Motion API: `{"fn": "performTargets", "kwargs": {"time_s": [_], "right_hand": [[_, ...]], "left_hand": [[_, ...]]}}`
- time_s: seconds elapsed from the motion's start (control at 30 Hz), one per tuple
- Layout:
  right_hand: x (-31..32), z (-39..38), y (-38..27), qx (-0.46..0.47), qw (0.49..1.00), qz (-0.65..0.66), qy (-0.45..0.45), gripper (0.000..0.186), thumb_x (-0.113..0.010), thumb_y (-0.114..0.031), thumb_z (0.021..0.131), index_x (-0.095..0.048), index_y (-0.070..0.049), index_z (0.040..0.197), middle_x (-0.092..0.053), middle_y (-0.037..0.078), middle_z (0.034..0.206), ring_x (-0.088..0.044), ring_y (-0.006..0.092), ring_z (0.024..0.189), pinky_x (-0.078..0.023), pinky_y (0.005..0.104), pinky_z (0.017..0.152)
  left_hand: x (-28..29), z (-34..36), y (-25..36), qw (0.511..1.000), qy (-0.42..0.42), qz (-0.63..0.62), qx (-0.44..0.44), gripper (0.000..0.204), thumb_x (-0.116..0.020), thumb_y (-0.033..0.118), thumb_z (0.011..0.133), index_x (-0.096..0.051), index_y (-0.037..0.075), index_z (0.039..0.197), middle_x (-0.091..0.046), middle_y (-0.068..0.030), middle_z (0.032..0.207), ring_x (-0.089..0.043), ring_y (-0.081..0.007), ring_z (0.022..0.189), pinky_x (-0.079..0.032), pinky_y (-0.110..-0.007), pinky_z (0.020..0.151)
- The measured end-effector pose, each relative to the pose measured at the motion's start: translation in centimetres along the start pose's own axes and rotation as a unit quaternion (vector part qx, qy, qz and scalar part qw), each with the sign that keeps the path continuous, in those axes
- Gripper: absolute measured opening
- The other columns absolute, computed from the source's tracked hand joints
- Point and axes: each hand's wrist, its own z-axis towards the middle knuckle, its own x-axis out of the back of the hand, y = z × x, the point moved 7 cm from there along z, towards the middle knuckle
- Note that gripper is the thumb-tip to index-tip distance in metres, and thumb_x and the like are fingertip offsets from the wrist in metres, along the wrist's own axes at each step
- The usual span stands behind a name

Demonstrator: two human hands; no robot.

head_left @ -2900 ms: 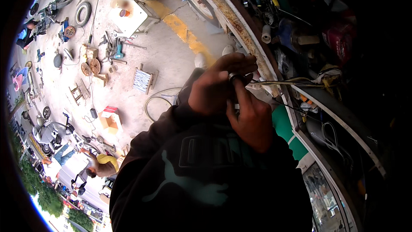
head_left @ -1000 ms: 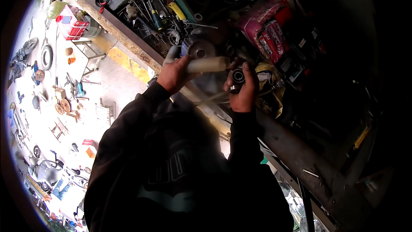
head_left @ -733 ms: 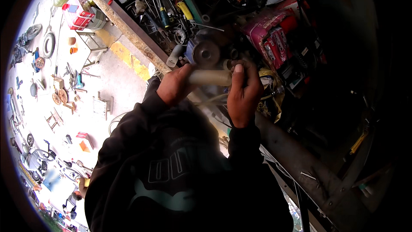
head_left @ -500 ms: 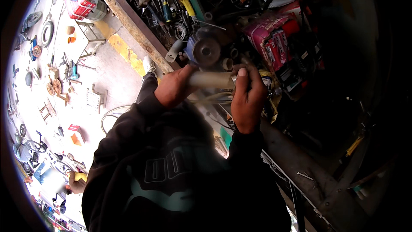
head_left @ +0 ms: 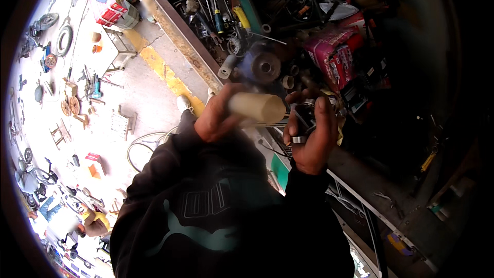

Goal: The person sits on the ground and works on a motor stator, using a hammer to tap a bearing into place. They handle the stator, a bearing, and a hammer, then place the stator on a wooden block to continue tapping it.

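A: What's on the rust-edged bench (head_left: 177, 37)?
B: Clock from view centre: yellow-handled tool (head_left: 241, 16) at 12, pale tube (head_left: 227, 66) between 11 and 12, holed disc (head_left: 261, 71) between 12 and 1, red box (head_left: 332, 55) at 2. Far right too dark to read.
A: Concrete floor (head_left: 149, 103)?
B: Tyre (head_left: 59, 46) and worn yellow stripe (head_left: 164, 75) at 10, slatted stool (head_left: 121, 123) at 9, hose loop (head_left: 128, 152) and open red carton (head_left: 93, 163) between 8 and 9.

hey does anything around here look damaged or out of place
A few things: the long edge rail is blotched with what looks like rust, the red box right of the tools looks crumpled, and the yellow floor stripe is worn in patches. The pale cylinder in your left hand shows no obvious damage.
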Motion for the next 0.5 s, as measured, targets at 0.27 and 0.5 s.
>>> {"fn": "performTargets", "kwargs": {"time_s": [0.27,0.5], "right_hand": [[-9.3,-3.9,2.2,-0.069,0.993,-0.013,-0.092,0.033,-0.054,-0.026,0.099,-0.050,-0.001,0.120,-0.067,0.026,0.101,-0.054,0.0127,0.050,-0.043,0.0243,0.041],[-15.7,-7.4,7.6,-0.174,0.961,0.012,-0.212,0.040,-0.057,-0.033,0.101,-0.054,0.005,0.114,-0.066,0.020,0.093,-0.054,0.0117,0.046,-0.042,0.0230,0.038]], "left_hand": [[6.6,-5.5,1.5,0.998,0.021,-0.054,0.026,0.054,-0.078,-0.001,0.081,-0.049,0.008,0.126,-0.056,-0.0043,0.114,-0.056,-0.0137,0.106,-0.046,-0.029,0.094],[12.0,-13.0,3.5,0.989,0.086,-0.118,-0.026,0.054,-0.077,-0.012,0.076,-0.050,0.005,0.119,-0.059,-0.0073,0.093,-0.060,-0.0158,0.084,-0.049,-0.028,0.075]]}}
